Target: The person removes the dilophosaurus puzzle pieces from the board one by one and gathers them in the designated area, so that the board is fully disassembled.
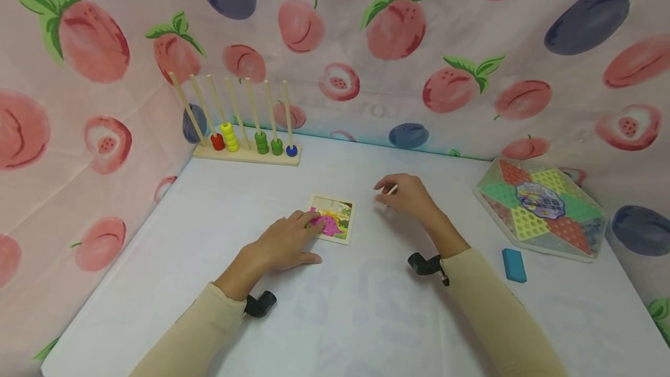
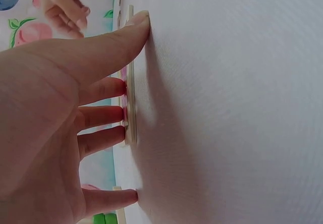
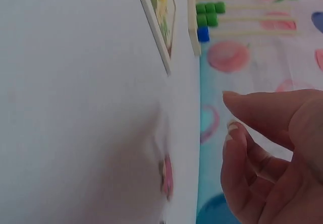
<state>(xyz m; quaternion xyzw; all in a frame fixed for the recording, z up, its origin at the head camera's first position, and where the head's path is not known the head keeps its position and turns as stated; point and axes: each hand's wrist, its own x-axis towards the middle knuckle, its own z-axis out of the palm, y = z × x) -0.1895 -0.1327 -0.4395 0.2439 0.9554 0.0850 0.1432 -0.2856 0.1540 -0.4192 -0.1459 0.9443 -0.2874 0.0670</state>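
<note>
A small square wooden jigsaw puzzle (image 1: 335,223) with a pink dinosaur picture lies on the white table; bare wood shows in its upper part. My left hand (image 1: 285,242) rests at its left side, fingers spread and fingertips on the picture and the table, thumb near the front edge. To the right of the puzzle, my right hand (image 1: 408,195) hovers above the table with loosely bent fingers. A gap separates thumb and fingertips in the right wrist view, and nothing is between them. Beyond that hand's shadow lies a small pink-topped piece (image 3: 167,176), hidden in the head view.
A wooden counting rack (image 1: 246,156) with upright pegs and coloured beads stands at the back left. At the right lie a hexagonal board-game box (image 1: 541,205) and a blue block (image 1: 515,265). A fruit-patterned cloth (image 1: 335,34) hangs behind the table.
</note>
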